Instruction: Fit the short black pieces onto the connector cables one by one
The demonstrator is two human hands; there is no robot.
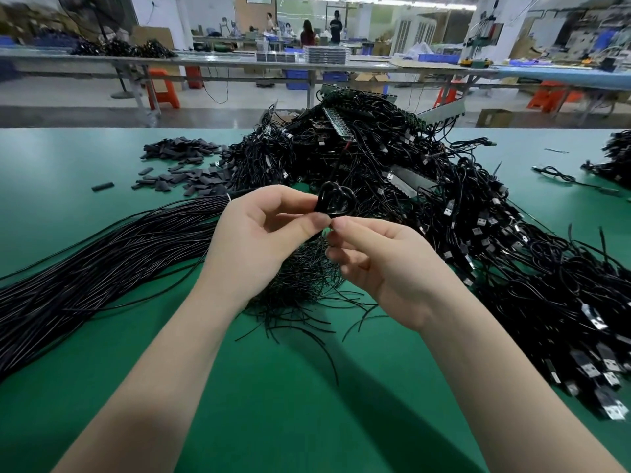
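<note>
My left hand (pixel 263 230) and my right hand (pixel 379 261) meet above the green table, fingertips almost touching. Between them sits a short black piece (pixel 336 201), squeezed open into a heart-shaped loop. My left thumb and forefinger pinch it. My right thumb and forefinger pinch something thin just below it; whether that is a cable end is hard to tell. A bundle of long black cables (pixel 112 254) stretches to the left. A heap of short black pieces (pixel 184 165) lies at the back left.
A big tangle of black connector cables with USB plugs (pixel 478 213) fills the middle and right of the green table (pixel 307 404). Loose thin cable ends (pixel 307 288) lie under my hands. Another cable pile (pixel 614 158) sits at the far right. Benches and people stand behind.
</note>
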